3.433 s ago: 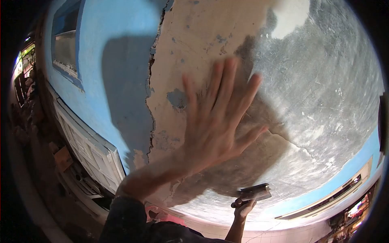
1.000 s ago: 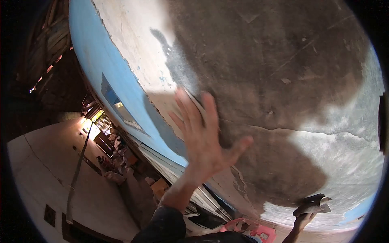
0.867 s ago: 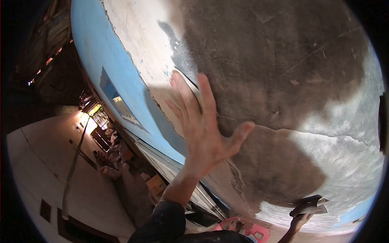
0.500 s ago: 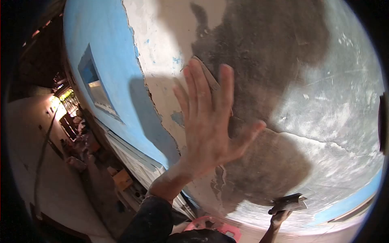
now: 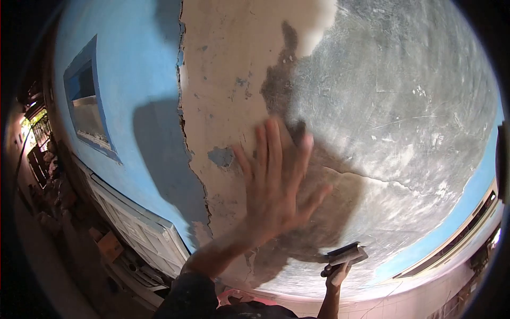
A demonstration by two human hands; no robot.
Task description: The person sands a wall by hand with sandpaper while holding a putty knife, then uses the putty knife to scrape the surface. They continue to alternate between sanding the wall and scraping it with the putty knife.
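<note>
My left hand (image 5: 273,189) reaches up in front of the wall (image 5: 393,117), its back to the camera and its fingers spread and slightly blurred. Between the index and middle fingers shows a flat brownish patch, too blurred to make out. Around the hand lie bare beige plaster (image 5: 223,95), a darker damp-looking patch (image 5: 279,87) and smooth grey plaster. Lower right, my right hand (image 5: 338,273) is closed round the handle of a metal trowel (image 5: 348,254), its blade near the grey surface.
Blue paint (image 5: 127,69) ends at a jagged, cracked edge left of the beige plaster. A small window (image 5: 90,114) and a pale panelled door or shutter (image 5: 141,223) are at the left. Below them is a cardboard box (image 5: 109,245). Something pink (image 5: 241,295) shows at the bottom.
The view has shifted, showing more wall at the right. My left hand appears lower in the picture, still spread. My right hand with the trowel appears further left and slightly higher.
</note>
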